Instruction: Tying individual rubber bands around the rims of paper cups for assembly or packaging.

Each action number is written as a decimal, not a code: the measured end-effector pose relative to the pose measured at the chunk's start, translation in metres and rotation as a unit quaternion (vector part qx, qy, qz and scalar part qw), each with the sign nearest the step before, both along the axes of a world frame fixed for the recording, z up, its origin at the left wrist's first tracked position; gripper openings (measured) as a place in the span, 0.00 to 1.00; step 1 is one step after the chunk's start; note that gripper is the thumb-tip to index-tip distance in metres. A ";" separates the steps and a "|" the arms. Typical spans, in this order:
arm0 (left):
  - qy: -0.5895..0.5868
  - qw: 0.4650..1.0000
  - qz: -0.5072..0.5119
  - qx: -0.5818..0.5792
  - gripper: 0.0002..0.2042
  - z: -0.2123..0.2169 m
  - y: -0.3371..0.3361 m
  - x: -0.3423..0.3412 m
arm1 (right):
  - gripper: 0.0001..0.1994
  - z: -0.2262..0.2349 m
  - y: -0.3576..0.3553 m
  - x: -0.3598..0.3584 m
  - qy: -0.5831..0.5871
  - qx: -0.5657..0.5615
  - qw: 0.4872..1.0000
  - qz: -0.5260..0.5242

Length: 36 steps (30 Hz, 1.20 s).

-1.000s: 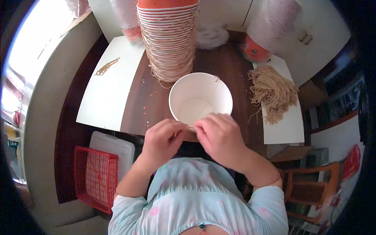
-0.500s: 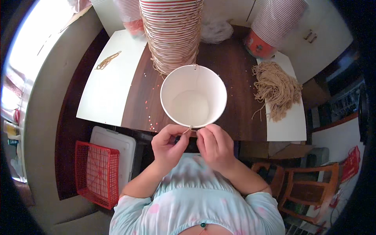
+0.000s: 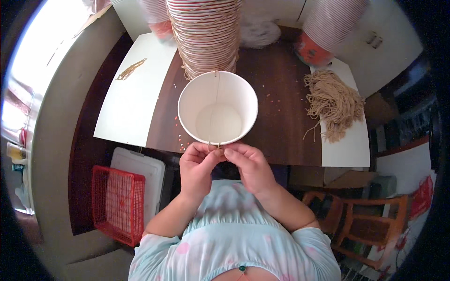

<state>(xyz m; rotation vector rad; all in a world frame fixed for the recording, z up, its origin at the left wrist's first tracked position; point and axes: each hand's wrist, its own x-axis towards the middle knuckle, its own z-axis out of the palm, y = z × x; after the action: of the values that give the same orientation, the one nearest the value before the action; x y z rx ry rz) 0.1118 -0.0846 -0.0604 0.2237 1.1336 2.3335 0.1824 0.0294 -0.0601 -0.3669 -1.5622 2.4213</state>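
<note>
A white paper bucket [image 3: 191, 110] stands open-side up at the table's near edge, tilted slightly toward me. Thin tan twine [image 3: 218, 145] comes through the near side of its rim, and a strand hangs across the inside from the far rim. My left hand [image 3: 198, 168] is closed at the near rim, thumb and fingertips pinching the twine. Beside it, my right hand [image 3: 252, 168] is also closed in a pinch on the twine, its fingertips almost meeting the left ones. The fingers partly hide the twine between them.
Behind the bucket rises a tall stack of nested buckets [image 3: 206, 42] with twine. A heap of tan cords [image 3: 333, 103] lies at the right, near another bucket stack [image 3: 330, 28]. Loose cords [image 3: 131, 69] lie at the left. A red basket [image 3: 118, 203] sits lower left.
The bucket has shifted left and a little away from me. Both hands have moved slightly left and away with it, and their fingertips have come closer together at the twine.
</note>
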 end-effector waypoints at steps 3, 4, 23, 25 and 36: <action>-0.004 1.000 0.011 0.000 0.04 -0.005 0.001 0.003 | 0.09 -0.003 -0.006 -0.004 -0.008 -0.183 0.983 -0.023; 0.006 1.000 0.018 -0.001 0.04 -0.007 0.001 0.003 | 0.09 -0.004 -0.007 -0.006 -0.018 -0.200 0.979 -0.024; 0.522 0.787 0.147 -0.294 0.10 0.001 -0.004 -0.006 | 0.08 -0.004 -0.001 -0.013 -0.088 -0.266 0.960 -0.003; 0.561 0.750 0.175 -0.305 0.09 0.001 -0.002 -0.006 | 0.08 -0.004 0.000 -0.013 -0.092 -0.255 0.962 -0.006; 0.585 0.742 0.143 -0.296 0.08 0.012 -0.002 -0.014 | 0.08 -0.004 -0.001 -0.014 -0.127 -0.239 0.962 -0.044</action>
<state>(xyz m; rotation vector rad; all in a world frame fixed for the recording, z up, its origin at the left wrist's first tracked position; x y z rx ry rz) 0.0983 -0.0864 -0.0486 1.4875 2.5507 1.7604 0.1681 0.0279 -0.0638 -0.8448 -0.9888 2.7443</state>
